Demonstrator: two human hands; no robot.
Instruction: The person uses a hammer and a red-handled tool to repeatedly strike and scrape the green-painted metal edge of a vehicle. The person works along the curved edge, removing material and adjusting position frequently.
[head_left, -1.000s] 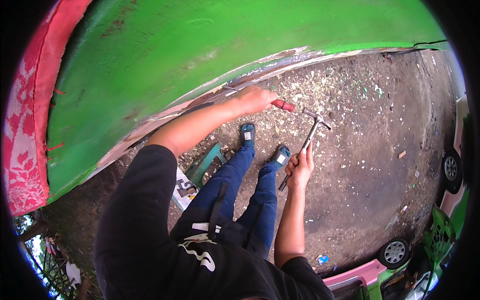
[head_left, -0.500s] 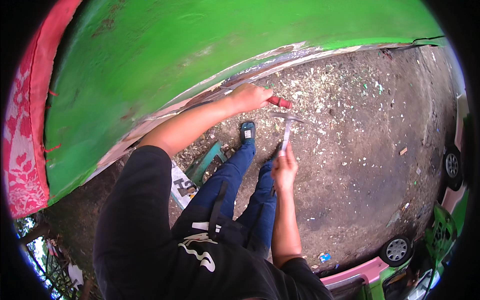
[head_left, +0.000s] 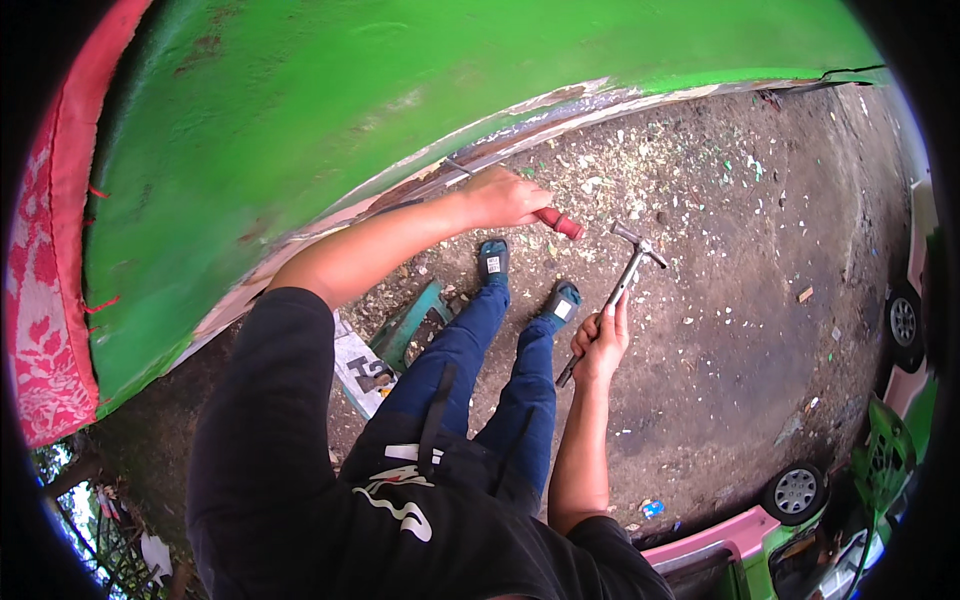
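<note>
My left hand [head_left: 502, 197] is closed on a red-handled chisel [head_left: 563, 225], its thin metal shaft against the flaking, pale lower edge of a green painted panel [head_left: 300, 110]. My right hand [head_left: 600, 340] grips a metal hammer [head_left: 625, 270] by its shaft, with the head raised just right of the chisel's handle end, apart from it. Pale paint chips [head_left: 640, 150] lie scattered on the dirt ground below.
A red patterned cloth [head_left: 50, 320] hangs at the left. A teal plastic piece [head_left: 410, 325] and a printed board [head_left: 360, 370] lie beside my sandalled feet [head_left: 490, 262]. At the right stand green-and-pink vehicles [head_left: 720, 540] with wheels [head_left: 795, 492] showing.
My right hand swung the hammer left toward the chisel's handle half a second ago and has moved back right since. My left hand and chisel have shifted only slightly.
</note>
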